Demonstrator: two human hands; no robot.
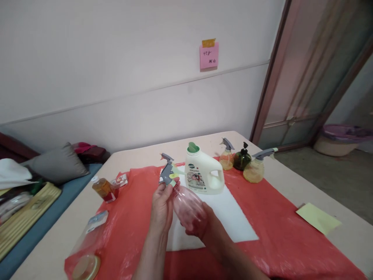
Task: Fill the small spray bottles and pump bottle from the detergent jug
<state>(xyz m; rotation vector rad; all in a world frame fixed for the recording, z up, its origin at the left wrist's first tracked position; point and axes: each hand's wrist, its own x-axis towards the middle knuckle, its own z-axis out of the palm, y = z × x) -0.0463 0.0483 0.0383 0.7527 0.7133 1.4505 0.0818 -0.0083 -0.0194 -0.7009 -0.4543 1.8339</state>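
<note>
Pink spray bottle (188, 208) sits tilted in our two hands above the white sheet (233, 217) on the counter (344, 241). Our right hand (201, 225) cups its body, grip wrapped around it; our left hand (161, 206) pinches the grey trigger head (167, 171). A detergent jug (204, 175) stands just behind.

Soft, even light fills the room, brightest on the pale wall (116, 70), with faint glare on the red plastic sheet (291, 241) and only weak shadows under the bottles. Wide-angle distortion bends the door frame (271, 74) and the table (349, 229) edges toward the corners. The picture is slightly soft throughout, blurriest at the lower left.
</note>
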